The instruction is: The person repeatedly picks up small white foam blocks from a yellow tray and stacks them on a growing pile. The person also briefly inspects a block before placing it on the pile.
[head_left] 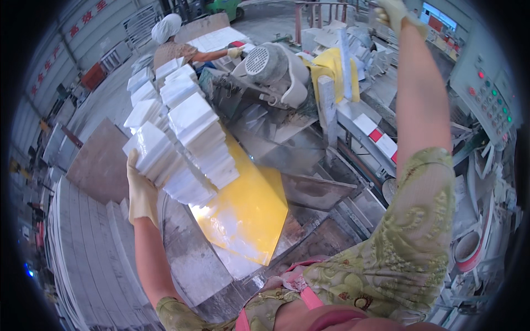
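My left hand [142,193], in a cream glove, lies along the outer side of the near end of a row of white stone tiles [149,151]. Its fingers look stretched out against the tile edges, though some are hidden. Alongside stands a second row of white tiles [193,118]. Both rows rest on a shiny yellow sheet [243,215]. Raised high at the upper right, my right hand [393,16] wears a similar glove. Its fingers are curled closed, and the picture's edge cuts off whatever may be in them.
A dusty grey motor machine [276,74] stands beyond the tiles, with a yellow cover [331,69] beside it. At left a co-worker [174,47] in a white head covering reaches toward it. A control panel [488,91] with lit buttons is at right. Long slabs [83,254] lie at left.
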